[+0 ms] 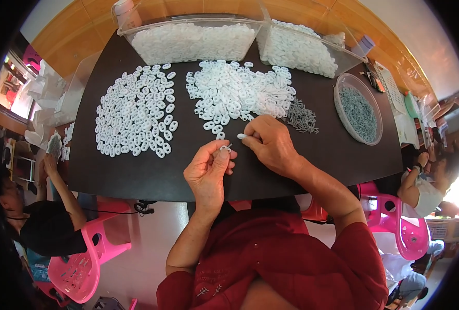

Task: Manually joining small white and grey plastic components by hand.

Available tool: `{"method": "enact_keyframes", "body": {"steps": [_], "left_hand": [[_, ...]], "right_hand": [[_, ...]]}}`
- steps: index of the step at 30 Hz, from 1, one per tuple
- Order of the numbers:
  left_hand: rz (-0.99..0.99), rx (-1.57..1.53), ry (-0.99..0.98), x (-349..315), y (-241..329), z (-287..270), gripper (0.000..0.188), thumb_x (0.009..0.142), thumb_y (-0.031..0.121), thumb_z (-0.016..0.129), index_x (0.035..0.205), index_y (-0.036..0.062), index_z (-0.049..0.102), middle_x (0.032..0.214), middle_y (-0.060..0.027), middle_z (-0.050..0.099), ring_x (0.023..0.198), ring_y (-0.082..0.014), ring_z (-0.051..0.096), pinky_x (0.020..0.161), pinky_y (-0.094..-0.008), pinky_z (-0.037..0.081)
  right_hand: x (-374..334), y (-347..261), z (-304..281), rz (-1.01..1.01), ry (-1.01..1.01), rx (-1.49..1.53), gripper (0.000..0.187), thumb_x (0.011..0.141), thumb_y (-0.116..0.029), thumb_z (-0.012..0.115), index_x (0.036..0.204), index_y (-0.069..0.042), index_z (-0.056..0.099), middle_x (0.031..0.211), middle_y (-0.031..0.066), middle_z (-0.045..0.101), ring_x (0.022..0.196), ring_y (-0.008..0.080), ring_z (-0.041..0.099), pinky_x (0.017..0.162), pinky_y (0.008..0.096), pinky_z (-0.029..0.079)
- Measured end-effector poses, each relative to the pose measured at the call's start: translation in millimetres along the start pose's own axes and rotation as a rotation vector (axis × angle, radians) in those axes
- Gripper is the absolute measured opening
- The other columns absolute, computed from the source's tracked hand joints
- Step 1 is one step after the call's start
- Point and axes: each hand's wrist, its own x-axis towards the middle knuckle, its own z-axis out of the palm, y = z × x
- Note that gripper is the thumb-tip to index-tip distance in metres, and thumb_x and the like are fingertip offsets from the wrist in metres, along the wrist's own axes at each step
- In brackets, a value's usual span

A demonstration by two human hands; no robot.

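My left hand (209, 168) is closed in a pinch on a small white plastic piece (224, 148) with a thin grey screw (229, 146) sticking up from it. Just to its right and a little farther off, my right hand (272, 142) pinches another small white plastic piece (241, 136) between thumb and forefinger. The two pieces are apart. Beyond my hands lies a heap of white oval two-hole pieces (219, 93), with slim white parts (276, 98) at its right side. Loose grey screws (302, 116) lie beside my right wrist.
A spread of white oval pieces (134, 111) covers the table's left. Two see-through bins (193, 44) of white parts stand at the back. A round tray (338, 98) of screws is at right. People sit on both sides, near pink chairs (79, 271).
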Motion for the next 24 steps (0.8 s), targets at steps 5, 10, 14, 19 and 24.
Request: {"method": "enact_keyframes", "body": {"steps": [5, 10, 14, 19, 24], "left_hand": [[-0.028, 0.013, 0.006, -2, 5, 7, 0.02, 0.088, 0.003, 0.061, 0.106, -0.0043, 0.062, 0.078, -0.0102, 0.065, 0.06, -0.0107, 0.057, 0.053, -0.0218, 0.046], [-0.04, 0.037, 0.001, -7, 3, 11, 0.023, 0.087, 0.003, 0.062, 0.109, -0.0047, 0.062, 0.079, -0.0101, 0.066, 0.06, -0.0104, 0.057, 0.052, -0.0209, 0.046], [-0.05, 0.059, 0.011, -9, 3, 13, 0.025, 0.087, 0.002, 0.062, 0.11, -0.0054, 0.061, 0.079, -0.0095, 0.066, 0.061, -0.0098, 0.058, 0.051, -0.0199, 0.045], [0.007, 0.069, 0.026, -12, 4, 19, 0.031, 0.087, 0.002, 0.062, 0.117, -0.0056, 0.057, 0.076, -0.0074, 0.064, 0.061, -0.0087, 0.057, 0.051, -0.0193, 0.044], [0.034, 0.074, 0.041, -13, 1, 21, 0.033, 0.088, 0.0, 0.06, 0.12, -0.0059, 0.054, 0.075, -0.006, 0.063, 0.061, -0.0082, 0.056, 0.052, -0.0191, 0.044]], "right_hand": [[-4, -9, -13, 0.426, -0.138, 0.598, 0.009, 0.079, -0.003, 0.069, 0.084, -0.003, 0.062, 0.077, -0.0013, 0.059, 0.066, 0.0054, 0.054, 0.058, 0.0223, 0.042], [-1, -6, -19, 0.498, -0.108, 0.987, 0.013, 0.081, -0.006, 0.068, 0.093, -0.001, 0.067, 0.076, 0.0002, 0.063, 0.067, 0.0051, 0.054, 0.059, 0.0191, 0.042], [-5, -4, -15, 0.503, -0.1, 1.003, 0.014, 0.081, -0.008, 0.067, 0.093, -0.001, 0.067, 0.075, 0.0009, 0.064, 0.066, 0.0054, 0.055, 0.057, 0.0184, 0.041], [-7, -12, -11, 0.528, -0.02, 1.038, 0.014, 0.081, -0.008, 0.067, 0.094, -0.001, 0.066, 0.076, 0.0005, 0.064, 0.066, 0.0056, 0.055, 0.056, 0.0187, 0.04], [-8, -21, -10, 0.516, 0.005, 1.015, 0.015, 0.082, -0.008, 0.066, 0.095, -0.001, 0.066, 0.076, 0.0006, 0.064, 0.066, 0.0055, 0.054, 0.056, 0.0188, 0.04]]}}
